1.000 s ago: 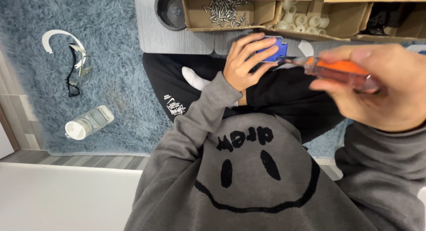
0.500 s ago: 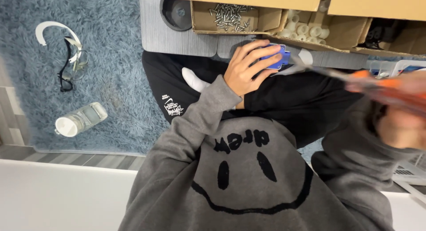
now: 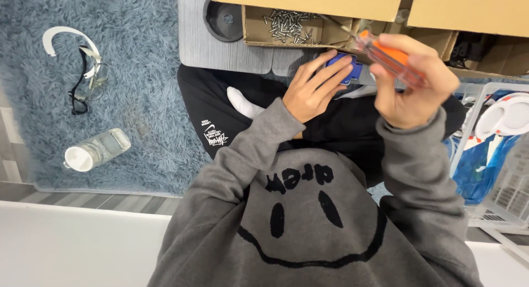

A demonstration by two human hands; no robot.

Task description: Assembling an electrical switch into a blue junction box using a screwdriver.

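View from the head camera, looking down on a seated person in a grey sweatshirt [image 3: 308, 226] printed with a black smiling face, legs in black trousers [image 3: 220, 108] and one white sock [image 3: 242, 104] showing.

The left hand [image 3: 314, 91] lies with its fingers curled over a small blue part [image 3: 343, 68], pressing it down at the near edge of a grey board [image 3: 220, 41]; only the far and right edges of the part show past the fingers.

The right hand [image 3: 410, 88] is closed in a fist around the orange handle of a screwdriver [image 3: 388, 58], held above and just right of the blue part. The handle is tilted, its upper end toward the far left; the shaft and tip cannot be made out clearly.

Far side: an open cardboard box [image 3: 308, 3] with compartments, one of which holds a loose heap of silver screws [image 3: 289, 21]; a round black dish [image 3: 223, 17] sits on the grey board just left of the box.

Left: a shaggy blue rug [image 3: 138, 99] carrying a clear plastic bottle [image 3: 95, 150] on its side, with a pair of safety glasses [image 3: 88, 80] and a white curved band [image 3: 63, 36] farther away.

Right: a white wire basket [image 3: 496, 154] containing blue material [image 3: 479, 165] and a white rounded object [image 3: 507, 115].
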